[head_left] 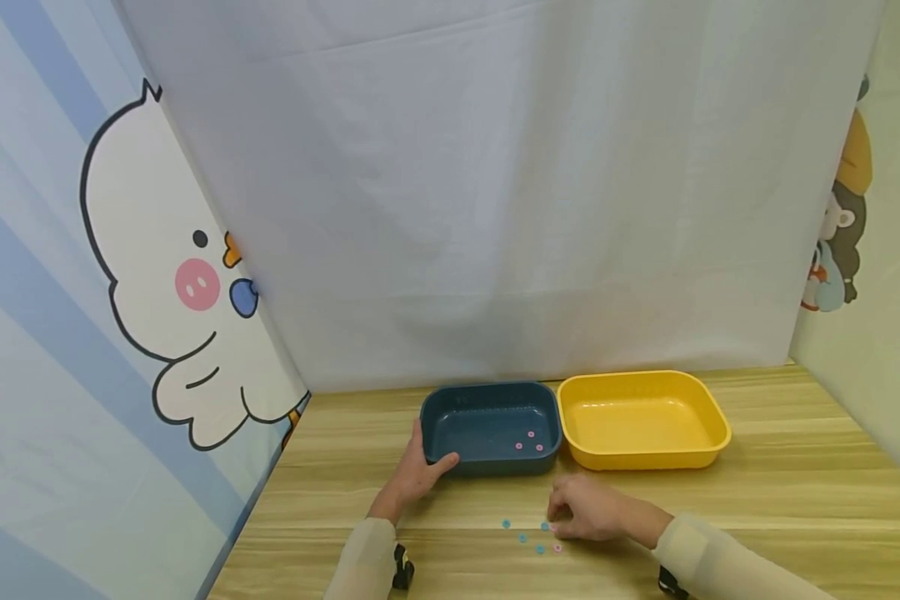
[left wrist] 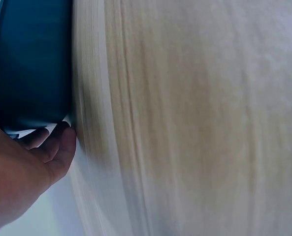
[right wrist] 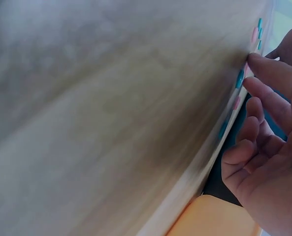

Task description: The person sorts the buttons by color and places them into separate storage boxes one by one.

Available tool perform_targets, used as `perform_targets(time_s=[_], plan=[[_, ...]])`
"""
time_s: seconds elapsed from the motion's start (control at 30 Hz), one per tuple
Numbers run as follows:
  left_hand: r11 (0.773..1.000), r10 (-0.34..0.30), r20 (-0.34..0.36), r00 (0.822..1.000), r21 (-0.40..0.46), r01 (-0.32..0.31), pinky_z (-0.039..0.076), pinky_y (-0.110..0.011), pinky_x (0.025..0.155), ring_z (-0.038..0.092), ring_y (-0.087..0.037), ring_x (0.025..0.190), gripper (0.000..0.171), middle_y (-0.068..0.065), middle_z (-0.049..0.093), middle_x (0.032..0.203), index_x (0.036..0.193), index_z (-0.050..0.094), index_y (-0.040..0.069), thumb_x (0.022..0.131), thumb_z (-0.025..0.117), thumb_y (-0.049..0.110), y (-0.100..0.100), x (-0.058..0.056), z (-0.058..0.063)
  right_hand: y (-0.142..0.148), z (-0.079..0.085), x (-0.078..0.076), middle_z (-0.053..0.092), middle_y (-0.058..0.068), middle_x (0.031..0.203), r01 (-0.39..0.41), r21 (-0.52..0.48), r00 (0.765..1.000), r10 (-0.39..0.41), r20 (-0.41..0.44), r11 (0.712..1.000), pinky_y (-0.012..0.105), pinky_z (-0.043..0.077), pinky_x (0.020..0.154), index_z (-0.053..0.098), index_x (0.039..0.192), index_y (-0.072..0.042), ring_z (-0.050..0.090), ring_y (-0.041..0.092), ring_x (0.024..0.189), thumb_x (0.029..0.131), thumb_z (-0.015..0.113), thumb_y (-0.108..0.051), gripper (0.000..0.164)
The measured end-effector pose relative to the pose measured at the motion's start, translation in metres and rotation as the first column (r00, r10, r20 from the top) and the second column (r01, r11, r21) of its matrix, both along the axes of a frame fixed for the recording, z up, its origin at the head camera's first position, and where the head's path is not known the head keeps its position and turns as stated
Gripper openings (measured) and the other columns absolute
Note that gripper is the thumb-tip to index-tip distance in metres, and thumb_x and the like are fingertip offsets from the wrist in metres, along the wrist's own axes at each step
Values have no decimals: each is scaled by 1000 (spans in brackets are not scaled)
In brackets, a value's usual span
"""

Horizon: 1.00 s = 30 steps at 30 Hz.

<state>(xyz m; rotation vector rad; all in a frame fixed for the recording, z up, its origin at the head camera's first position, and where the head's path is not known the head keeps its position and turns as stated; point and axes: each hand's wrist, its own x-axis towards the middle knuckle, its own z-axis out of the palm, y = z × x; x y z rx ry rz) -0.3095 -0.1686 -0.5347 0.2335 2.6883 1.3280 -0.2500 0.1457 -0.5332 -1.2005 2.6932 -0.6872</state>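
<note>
On the tabletop (head_left: 315, 500), the left hand (head_left: 412, 477) gripped the blue bin (head_left: 498, 467) while the right hand (head_left: 591, 507) pinched a pink ring (head_left: 553, 527).

1. The upright dark-blue tray (head_left: 461, 429) is gripped at its near-left corner by the left hand (head_left: 412, 478); three pink rings (head_left: 531, 434) are contained inside.
2. Another pink ring (head_left: 553, 527) is pinched by the right hand (head_left: 591, 507).
3. Blue rings (head_left: 522, 538) are scattered nearby.

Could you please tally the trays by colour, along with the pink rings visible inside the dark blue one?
Dark blue tray: 1
Yellow tray: 1
Pink rings visible inside the dark blue tray: 3
Total: 5
</note>
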Motion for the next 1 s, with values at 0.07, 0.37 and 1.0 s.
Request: perform_targets(time_s=[0.07,0.37,1.0], plan=[[1000,2,-1,1000,-4,-2,18,-58,107,12,-41,140,100,-23,3,155,151,-8,3,90,63,41,0,0,0,0,0,0,48,-15,79,0,3,1000,0,0,1000,19,40,66,72,84,-15,43,1,71,82,73,-23,8],[1000,3,2,1000,-6,-3,18,-58,107,12,-42,139,101,-23,3,155,151,-7,3,90,63,42,1,2,2,-2,1,-1,48,-16,78,-10,19,1000,10,-1,1000,19,39,65,73,83,-17,42,0,70,80,75,-21,5],[1000,5,12,1000,-12,-5,18,-58,107,12,-41,140,101,-21,1,155,151,-8,5,90,63,43,0,2,3,-2,3,-1,45,-15,74,-13,-14,998,14,63,1000,18,40,62,69,75,-18,42,0,68,78,75,-14,8]])
